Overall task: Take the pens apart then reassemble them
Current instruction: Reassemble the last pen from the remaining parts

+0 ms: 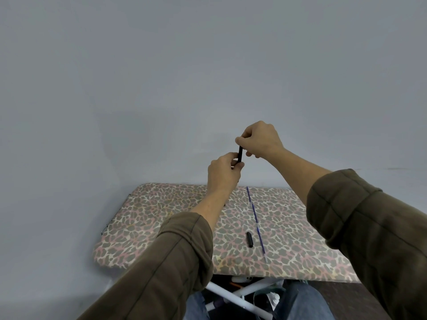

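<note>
Fingers (241, 140) of your R hand (258, 139) pinch the top end of the black pen barrel (240, 154). Fingers (236, 166) of your L hand (223, 174) curl round its lower end. Barrel is near upright, in the air, up past the far end of the blue refill (255, 218).

Refill lies lengthwise on the leopard-print surface (161, 215). A short black pen piece (249, 239) lies just left of the refill's near half, not touching.

Both barrel ends are hidden, so can't tell if it's one part or two.

Judgement: twist/pull step on the barrel.

Rec.:
- Fix the L grip and turn w/ R only.
- Pull along the axis, no bending.
- Work lower, near the refill, so loose parts land on the surface.
</note>
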Available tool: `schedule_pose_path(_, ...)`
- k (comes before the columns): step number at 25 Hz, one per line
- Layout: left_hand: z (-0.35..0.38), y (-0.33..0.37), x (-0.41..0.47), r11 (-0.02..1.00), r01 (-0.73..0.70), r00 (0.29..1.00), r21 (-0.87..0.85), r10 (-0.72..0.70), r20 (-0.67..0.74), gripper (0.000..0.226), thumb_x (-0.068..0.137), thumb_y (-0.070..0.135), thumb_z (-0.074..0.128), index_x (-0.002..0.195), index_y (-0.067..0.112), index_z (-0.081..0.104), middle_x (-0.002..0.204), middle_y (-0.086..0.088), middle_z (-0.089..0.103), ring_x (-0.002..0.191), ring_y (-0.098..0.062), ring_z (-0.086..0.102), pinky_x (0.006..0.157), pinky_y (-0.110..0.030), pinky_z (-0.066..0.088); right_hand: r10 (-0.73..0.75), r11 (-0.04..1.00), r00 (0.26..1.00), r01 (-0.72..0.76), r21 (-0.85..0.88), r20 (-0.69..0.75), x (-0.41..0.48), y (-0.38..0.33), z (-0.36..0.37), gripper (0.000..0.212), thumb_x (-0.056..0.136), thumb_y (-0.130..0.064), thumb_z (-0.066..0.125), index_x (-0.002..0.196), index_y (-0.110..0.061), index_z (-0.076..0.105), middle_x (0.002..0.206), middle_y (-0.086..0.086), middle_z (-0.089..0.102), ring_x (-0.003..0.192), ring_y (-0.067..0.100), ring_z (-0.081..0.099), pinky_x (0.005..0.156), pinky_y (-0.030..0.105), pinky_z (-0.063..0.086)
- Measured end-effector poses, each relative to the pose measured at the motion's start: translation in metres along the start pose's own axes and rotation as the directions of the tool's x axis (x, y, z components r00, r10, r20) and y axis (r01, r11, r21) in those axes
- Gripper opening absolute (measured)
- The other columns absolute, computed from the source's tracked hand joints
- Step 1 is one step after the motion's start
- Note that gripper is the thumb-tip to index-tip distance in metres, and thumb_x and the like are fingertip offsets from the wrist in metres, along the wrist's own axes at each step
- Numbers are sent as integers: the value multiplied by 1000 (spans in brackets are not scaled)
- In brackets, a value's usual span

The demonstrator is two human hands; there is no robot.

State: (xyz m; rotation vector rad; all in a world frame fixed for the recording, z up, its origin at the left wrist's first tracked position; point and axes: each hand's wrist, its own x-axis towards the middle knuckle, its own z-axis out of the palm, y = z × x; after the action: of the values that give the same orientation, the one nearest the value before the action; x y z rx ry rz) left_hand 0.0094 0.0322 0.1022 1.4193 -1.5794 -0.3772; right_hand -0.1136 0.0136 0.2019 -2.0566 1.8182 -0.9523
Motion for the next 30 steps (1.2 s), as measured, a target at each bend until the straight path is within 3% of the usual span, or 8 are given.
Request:
schedule_pose_path(3,-1,0,-1,1000,-3,1000,-8,3,0,26,96,27,69,122,21,71,104,1,78,87,-14,72,76,-25,52,-18,1000,1000,17,-18,-17,-1,1,-1,20,90,-32,71,80,-15,74,68,7,76,67,20,77,72,45,66)
schedule_pose_path(7,0,2,0,1000,6,1000,-7,-6,1,26,96,27,68,122,22,71,103,2,77,76,-9,68,62,-12,43,-7,1000,999,7,-6,-37,-2,1,-1,26,90,-41,72,79,-17,73,70,5,76,68,18,77,71,42,66)
schedule_pose_path(12,-1,2,-2,1000,-3,1000,-15,3,4,26,96,26,69,121,21,71,103,1,78,85,-12,71,74,-25,53,0,999,998,-3,-35,-61,-1,1,-1,28,89,-41,75,76,-16,72,69,5,75,63,16,75,71,40,66)
schedule_pose_path(16,-2,3,-1,1000,4,1000,0,-4,-3,26,96,28,69,121,23,71,102,3,77,71,-2,65,62,-11,43,-18,1000,999,18,-21,-31,-1,1,0,25,89,-41,75,80,-17,74,70,5,76,63,15,75,70,39,65)
schedule_pose_path(20,-3,3,-3,1000,-1,1000,-16,1,-3,25,96,26,69,120,21,72,103,1,78,84,-12,71,75,-26,55,-1,999,999,-1,-45,-54,-1,0,0,31,88,-43,75,75,-16,71,67,5,75,64,17,76,70,40,65)
schedule_pose_path(23,-4,4,-2,1000,7,1000,-12,-7,-3,26,96,27,69,121,22,71,103,2,78,76,-8,69,64,-13,46,-5,1000,999,4,-24,-49,-3,0,0,28,88,-43,74,78,-17,73,69,4,75,65,17,76,70,40,65)
schedule_pose_path(27,-6,4,-2,1000,9,1000,-15,-9,-7,26,96,26,69,121,21,72,103,1,78,80,-10,71,73,-22,52,-7,1000,999,6,-18,-47,-3,-1,0,22,88,-35,74,79,-15,73,73,7,76,70,23,76,73,46,66)
schedule_pose_path(30,-6,4,-2,1000,22,1000,-12,-22,-8,25,96,27,69,121,23,71,101,3,77,62,3,64,58,-6,41,-5,1000,997,4,-23,-77,-3,-2,-1,33,89,-45,75,78,-15,73,71,5,73,69,22,75,68,40,64)
